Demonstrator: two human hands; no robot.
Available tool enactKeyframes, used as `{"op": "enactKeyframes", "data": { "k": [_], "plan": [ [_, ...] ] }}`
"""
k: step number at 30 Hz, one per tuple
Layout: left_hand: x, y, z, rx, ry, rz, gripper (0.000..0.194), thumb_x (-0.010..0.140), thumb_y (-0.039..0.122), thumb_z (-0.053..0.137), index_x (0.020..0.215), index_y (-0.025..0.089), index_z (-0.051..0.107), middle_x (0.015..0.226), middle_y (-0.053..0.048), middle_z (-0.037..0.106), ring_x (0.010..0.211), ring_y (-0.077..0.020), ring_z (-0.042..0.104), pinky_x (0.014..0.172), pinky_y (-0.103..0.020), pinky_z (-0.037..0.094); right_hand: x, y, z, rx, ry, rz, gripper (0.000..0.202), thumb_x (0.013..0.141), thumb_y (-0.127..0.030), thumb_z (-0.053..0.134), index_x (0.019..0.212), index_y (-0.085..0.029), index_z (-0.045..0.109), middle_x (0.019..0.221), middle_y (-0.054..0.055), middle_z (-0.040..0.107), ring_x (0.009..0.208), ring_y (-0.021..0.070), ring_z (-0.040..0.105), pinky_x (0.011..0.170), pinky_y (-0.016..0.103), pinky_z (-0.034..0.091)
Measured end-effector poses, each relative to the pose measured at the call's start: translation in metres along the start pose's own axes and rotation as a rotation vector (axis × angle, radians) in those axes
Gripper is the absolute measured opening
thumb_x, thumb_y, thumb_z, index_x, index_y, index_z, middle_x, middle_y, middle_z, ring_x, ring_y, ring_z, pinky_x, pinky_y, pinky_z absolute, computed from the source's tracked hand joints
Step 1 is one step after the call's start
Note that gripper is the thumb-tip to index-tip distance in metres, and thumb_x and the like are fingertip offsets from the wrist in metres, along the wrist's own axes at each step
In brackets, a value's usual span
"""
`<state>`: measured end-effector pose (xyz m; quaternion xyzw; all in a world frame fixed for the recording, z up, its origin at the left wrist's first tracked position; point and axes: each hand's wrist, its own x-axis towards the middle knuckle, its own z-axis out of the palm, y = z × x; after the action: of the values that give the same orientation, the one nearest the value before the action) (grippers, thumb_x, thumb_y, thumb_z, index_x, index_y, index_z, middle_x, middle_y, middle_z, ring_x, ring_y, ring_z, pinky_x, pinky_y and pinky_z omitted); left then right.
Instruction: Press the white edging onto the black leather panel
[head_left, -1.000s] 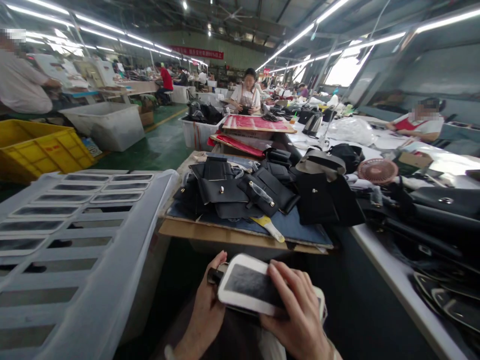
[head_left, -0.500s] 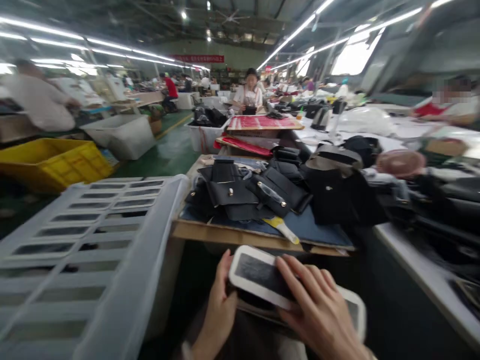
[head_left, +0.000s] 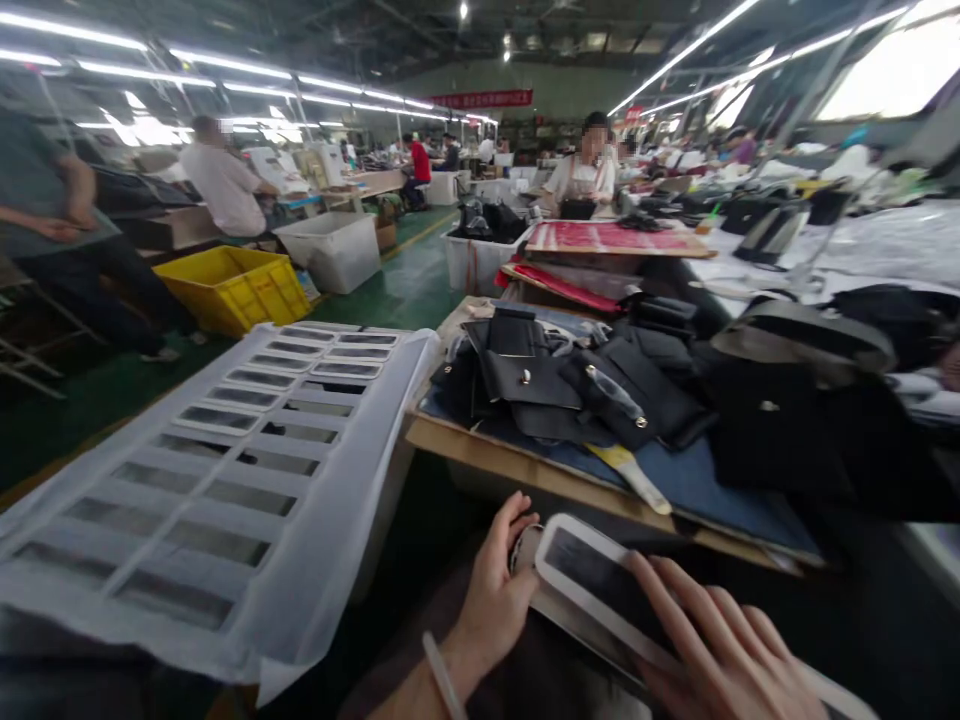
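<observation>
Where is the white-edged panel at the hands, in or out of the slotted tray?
Out: the white-edged panel is partly beneath the right hand, apart from the slotted tray.

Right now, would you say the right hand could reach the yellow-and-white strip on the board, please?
Probably yes: the strip lies just ahead, its near end uncovered, though the right hand would first have to leave the white-rimmed piece.

Bare left hand [head_left: 495, 580] gripping a flat beige piece [head_left: 566, 620], rounded white-bordered dark panel [head_left: 592, 562] over it, bare right hand [head_left: 720, 630] holding the panel, white slotted frame [head_left: 341, 560] at left, flat black pieces [head_left: 529, 378] heaped ahead
</observation>
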<state>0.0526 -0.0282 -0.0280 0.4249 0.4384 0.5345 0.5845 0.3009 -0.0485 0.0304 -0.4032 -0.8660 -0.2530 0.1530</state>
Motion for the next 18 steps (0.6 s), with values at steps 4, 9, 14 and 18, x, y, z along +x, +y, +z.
{"op": "enactKeyframes", "data": {
  "k": [4,9,14,18],
  "plan": [
    [0.003,-0.005,-0.003,0.012,-0.017,-0.006,0.073,0.075,0.019,0.056,0.145,0.015,0.034,0.15,-0.013,0.038,0.135,-0.0252,0.042,0.116,-0.042,0.032,0.022,-0.01,-0.01,0.0,-0.105,0.032,0.065,0.078,-0.037,0.063,0.136,-0.01,0.052,0.116,0.013,0.069,0.09,0.025,0.067,0.071,0.035,0.059],
    [0.001,-0.006,-0.006,-0.039,-0.053,-0.009,0.068,0.082,0.022,0.058,0.146,0.019,0.034,0.151,-0.012,0.038,0.137,-0.0256,0.04,0.118,-0.042,0.03,0.035,-0.009,-0.021,0.188,-0.219,-0.006,0.077,0.059,-0.03,0.081,0.13,-0.014,0.056,0.11,0.008,0.072,0.091,0.0225,0.072,0.074,0.028,0.064],
    [0.002,-0.008,-0.013,-0.111,-0.101,-0.01,0.071,0.083,0.022,0.06,0.148,0.022,0.032,0.153,-0.011,0.035,0.139,-0.0252,0.037,0.119,-0.043,0.028,0.04,-0.002,-0.021,0.228,-0.287,-0.09,0.082,0.065,-0.05,0.083,0.135,-0.019,0.055,0.115,0.005,0.072,0.092,0.0213,0.073,0.072,0.027,0.065],
    [0.007,-0.006,-0.022,-0.27,-0.138,-0.094,0.074,0.069,0.013,0.059,0.142,0.025,0.047,0.15,-0.007,0.042,0.14,-0.0259,0.036,0.116,-0.042,0.03,0.034,0.001,-0.012,0.075,-0.265,-0.145,0.065,0.085,-0.053,0.066,0.139,-0.018,0.053,0.122,0.005,0.07,0.093,0.021,0.074,0.07,0.031,0.066]
  ]
}}
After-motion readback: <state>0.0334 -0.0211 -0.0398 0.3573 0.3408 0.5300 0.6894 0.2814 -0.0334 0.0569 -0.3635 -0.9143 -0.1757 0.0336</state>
